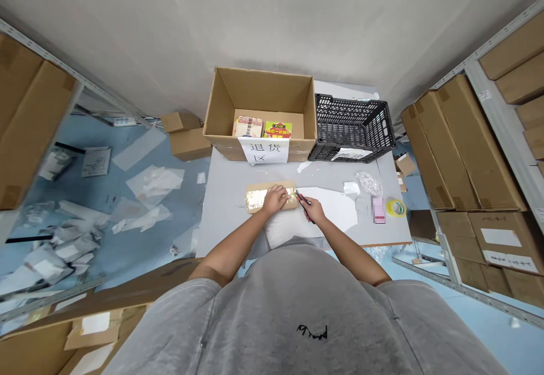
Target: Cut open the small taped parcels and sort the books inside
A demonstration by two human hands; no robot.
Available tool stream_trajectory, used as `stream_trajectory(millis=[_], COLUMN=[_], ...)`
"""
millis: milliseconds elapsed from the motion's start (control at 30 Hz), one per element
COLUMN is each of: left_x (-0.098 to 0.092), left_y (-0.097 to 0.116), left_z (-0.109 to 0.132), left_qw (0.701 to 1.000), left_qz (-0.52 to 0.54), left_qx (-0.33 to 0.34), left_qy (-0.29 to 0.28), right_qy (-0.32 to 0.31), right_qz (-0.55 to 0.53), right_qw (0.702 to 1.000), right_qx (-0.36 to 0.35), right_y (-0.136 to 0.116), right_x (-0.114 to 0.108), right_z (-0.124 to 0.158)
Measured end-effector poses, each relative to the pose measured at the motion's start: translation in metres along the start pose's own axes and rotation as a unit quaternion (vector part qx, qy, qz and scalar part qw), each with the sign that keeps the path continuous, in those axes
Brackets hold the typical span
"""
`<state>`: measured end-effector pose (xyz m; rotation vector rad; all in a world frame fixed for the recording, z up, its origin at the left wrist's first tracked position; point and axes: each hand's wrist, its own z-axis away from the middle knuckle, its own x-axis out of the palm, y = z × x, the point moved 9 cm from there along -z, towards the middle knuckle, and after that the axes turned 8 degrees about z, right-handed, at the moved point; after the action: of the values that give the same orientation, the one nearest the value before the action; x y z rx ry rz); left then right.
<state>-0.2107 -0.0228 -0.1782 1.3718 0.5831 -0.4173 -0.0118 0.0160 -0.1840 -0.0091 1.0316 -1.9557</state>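
A small flat cardboard parcel sealed with shiny tape lies on the grey table. My left hand presses down on its right half, fingers curled over the top. My right hand is closed around a red and black utility knife, whose tip touches the parcel's right end. A white plastic mailer bag lies under and beside my right hand.
An open cardboard box with a paper sign and two small packages stands at the table's back, a black plastic crate beside it. A yellow tape roll, a pink item and crumpled plastic lie at right. Shelves of cartons flank both sides; papers litter the floor at left.
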Motion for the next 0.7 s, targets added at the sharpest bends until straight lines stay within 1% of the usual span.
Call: stream_trajectory(millis=[67, 167, 300, 400, 500, 567, 633, 700], left_x=[-0.001, 0.000, -0.001, -0.002, -0.004, -0.001, 0.003, 0.007], left_y=[0.000, 0.007, 0.017, 0.017, 0.011, 0.010, 0.016, 0.024], left_z=[0.002, 0.009, 0.014, 0.009, -0.001, -0.006, -0.010, -0.012], left_qw=[1.000, 1.000, 0.999, 0.999, 0.998, 0.996, 0.996, 0.997], left_qz=[0.003, 0.002, -0.023, -0.042, -0.067, -0.078, -0.079, -0.070], left_qx=[-0.007, 0.007, 0.039, 0.033, -0.013, -0.032, -0.026, -0.001], left_qy=[0.013, 0.020, 0.007, -0.010, -0.004, -0.005, -0.014, -0.029], right_qy=[-0.003, -0.009, -0.005, -0.006, 0.003, 0.009, 0.018, 0.025], right_qz=[-0.005, -0.020, -0.046, -0.067, -0.068, -0.056, -0.042, -0.034], right_qw=[1.000, 1.000, 0.999, 0.997, 0.997, 0.998, 0.999, 0.999], right_qx=[0.000, 0.005, 0.018, 0.028, 0.024, 0.018, 0.014, 0.019], right_y=[0.006, 0.016, 0.014, 0.010, 0.010, 0.010, 0.011, 0.011], right_x=[-0.001, 0.000, 0.008, 0.013, 0.012, 0.011, 0.009, 0.008], right_z=[0.008, 0.018, 0.014, 0.006, 0.003, 0.003, 0.004, 0.003])
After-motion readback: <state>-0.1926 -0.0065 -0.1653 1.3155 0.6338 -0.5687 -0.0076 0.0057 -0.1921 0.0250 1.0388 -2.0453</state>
